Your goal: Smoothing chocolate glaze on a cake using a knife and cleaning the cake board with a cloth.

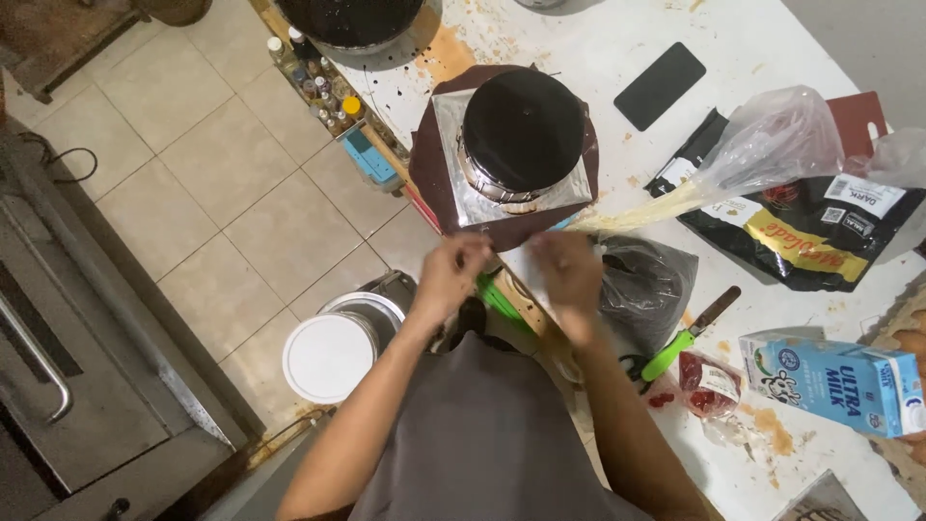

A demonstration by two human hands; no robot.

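A round cake (524, 125) with a dark glossy glaze stands on a square silver board (453, 198), which rests on a dark round stand. My left hand (451, 272) and my right hand (569, 272) hover close together just in front of the board's near edge, both blurred with fingers curled. What, if anything, they hold cannot be made out. The tip of a clear piping bag (743, 159) with pale cream points toward my right hand. A black plastic bag (648, 282) lies just right of that hand.
On the white, stained table (772, 39) lie a black phone (660, 85), a black pouch (801, 227), a blue milk carton (834, 381), a green-handled knife (690, 333) and a small packet of red pieces (709, 384). A white-lidded bucket (328, 357) stands on the tiled floor, with an oven (58, 367) at left.
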